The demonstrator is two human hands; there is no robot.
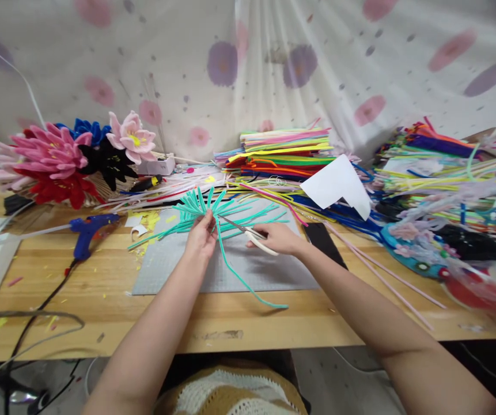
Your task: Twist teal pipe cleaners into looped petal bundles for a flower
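Observation:
My left hand [203, 234] pinches the middle of a teal pipe-cleaner bundle [196, 202], whose looped and straight stems fan out above and to both sides. One long teal stem [229, 266] hangs from the bundle and curves toward the table's front edge. My right hand [271, 237] is closed around the pale handles of a pair of scissors [261, 242]. The blades point left, with their tips at the bundle just right of my left fingers. A grey cutting mat [161, 276] lies beneath both hands.
A blue glue gun [84, 236] with a black cord lies left of the mat. Fuzzy flowers [53, 151] stand at the back left. Coloured pipe-cleaner stacks [286, 153] and white paper [338, 185] are behind. A dark flat object [323, 241] lies by my right wrist.

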